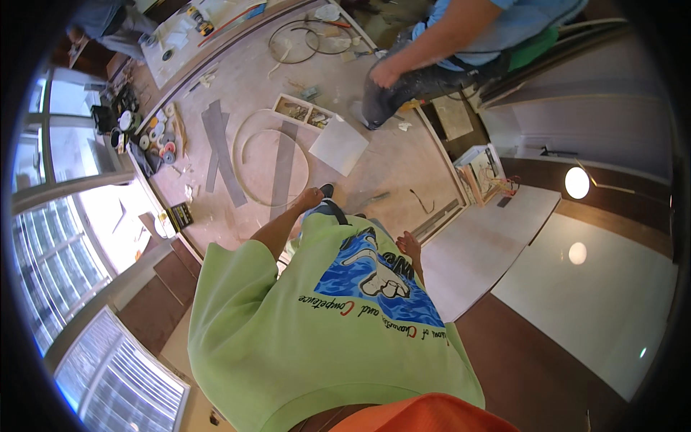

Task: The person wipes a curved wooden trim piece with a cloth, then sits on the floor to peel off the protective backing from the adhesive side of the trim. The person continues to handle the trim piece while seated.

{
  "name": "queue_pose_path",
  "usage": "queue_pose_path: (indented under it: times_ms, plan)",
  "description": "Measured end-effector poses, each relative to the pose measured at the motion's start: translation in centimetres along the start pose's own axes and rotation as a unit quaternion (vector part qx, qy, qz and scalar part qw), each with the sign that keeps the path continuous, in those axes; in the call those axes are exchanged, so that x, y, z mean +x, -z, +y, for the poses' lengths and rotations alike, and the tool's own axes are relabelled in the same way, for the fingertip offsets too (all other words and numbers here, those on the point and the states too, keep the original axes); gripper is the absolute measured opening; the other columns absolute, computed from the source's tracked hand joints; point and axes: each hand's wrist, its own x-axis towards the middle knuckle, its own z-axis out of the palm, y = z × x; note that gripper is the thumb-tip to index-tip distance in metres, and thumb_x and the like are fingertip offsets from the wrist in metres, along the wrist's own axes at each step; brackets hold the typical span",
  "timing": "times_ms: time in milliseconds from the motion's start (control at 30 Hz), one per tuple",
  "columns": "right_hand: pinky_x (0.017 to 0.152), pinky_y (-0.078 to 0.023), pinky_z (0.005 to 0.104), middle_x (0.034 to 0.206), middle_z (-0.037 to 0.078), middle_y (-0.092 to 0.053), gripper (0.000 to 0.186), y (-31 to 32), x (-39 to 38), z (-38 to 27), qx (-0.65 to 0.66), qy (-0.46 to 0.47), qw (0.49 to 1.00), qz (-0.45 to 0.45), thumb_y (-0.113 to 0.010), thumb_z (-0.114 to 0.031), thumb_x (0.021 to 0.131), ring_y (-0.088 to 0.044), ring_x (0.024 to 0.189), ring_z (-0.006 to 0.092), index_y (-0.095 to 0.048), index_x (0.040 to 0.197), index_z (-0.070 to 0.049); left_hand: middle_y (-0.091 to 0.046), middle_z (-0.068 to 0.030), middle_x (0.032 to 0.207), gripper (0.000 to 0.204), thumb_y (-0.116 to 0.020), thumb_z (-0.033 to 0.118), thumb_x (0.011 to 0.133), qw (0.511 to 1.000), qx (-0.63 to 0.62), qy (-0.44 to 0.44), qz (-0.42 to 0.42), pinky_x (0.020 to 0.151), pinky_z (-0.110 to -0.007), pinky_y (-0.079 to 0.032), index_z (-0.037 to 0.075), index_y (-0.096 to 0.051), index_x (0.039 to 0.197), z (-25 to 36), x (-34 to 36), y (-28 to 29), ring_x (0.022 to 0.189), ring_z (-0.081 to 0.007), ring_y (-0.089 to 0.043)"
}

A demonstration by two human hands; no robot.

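Below the camera, a green shirt [288, 338] hides most of both arms. Left hand [311, 197] is curled shut, seemingly empty, over the floor near a grey strip [283, 169] and hoop [248, 155]. Right hand [409, 245] hangs open, fingers loosely apart, beside the shirt's blue print.

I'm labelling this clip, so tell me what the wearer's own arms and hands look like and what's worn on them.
Both hands are bare: left hand, right hand, no gloves, rings or watch visible. Forearms are uncovered. A loose lime-green short-sleeved shirt with a blue printed graphic covers the upper arms.
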Motion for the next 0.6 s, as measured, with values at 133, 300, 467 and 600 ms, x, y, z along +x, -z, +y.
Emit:
queue_pose_path:
  times_ms: [133,300,467,600]
  plan:
    - [0.069,-0.055,0.0322,0.112,0.014,-0.067,0.040,-3.3,-2.4,-1.0,-0.052,0.037,0.997,0.053,-0.058,-0.023,0.101,-0.068,0.089,0.0239,-0.053,0.138,-0.008,-0.070,-0.0280,0.101,0.040,-0.054,0.032,0.090,0.999,-0.018,-0.029,-0.034,0.091,-0.048,-0.052,-0.001,-0.070,0.105,1.0,0.7,-0.2,0.102,-0.0416,-0.068]
    - [0.087,-0.055,0.0300,0.112,0.009,-0.068,0.051,-18.6,-9.3,-12.8,-0.254,0.251,0.927,0.113,-0.062,-0.036,0.101,-0.066,0.098,0.0166,-0.053,0.141,-0.007,-0.071,-0.0268,0.100,0.041,-0.054,0.033,0.092,0.998,-0.033,-0.053,-0.031,0.089,-0.047,-0.052,-0.001,-0.068,0.108,0.8,1.9,-1.0,0.099,-0.0405,-0.068]
    - [0.099,-0.049,0.0321,0.122,0.011,-0.067,0.043,-32.7,-20.6,-31.5,-0.324,0.566,0.758,0.009,-0.059,-0.019,0.102,-0.065,0.108,0.0193,-0.054,0.140,-0.001,-0.069,-0.0095,0.085,0.036,-0.060,0.030,0.093,0.998,-0.011,-0.029,-0.054,0.071,-0.033,-0.055,-0.003,-0.068,0.105,-0.3,2.0,-0.5,0.077,-0.0185,-0.067]
    - [0.103,-0.046,0.0392,0.125,0.014,-0.061,0.046,-38.2,-33.2,-41.7,-0.290,0.731,0.617,-0.033,-0.060,-0.025,0.100,-0.062,0.109,0.0233,-0.052,0.140,-0.002,-0.069,-0.0108,0.094,0.037,-0.057,0.029,0.096,0.994,-0.043,-0.008,-0.100,0.075,-0.033,-0.056,-0.003,-0.066,0.110,-0.3,0.9,1.5,0.081,-0.0191,-0.066]
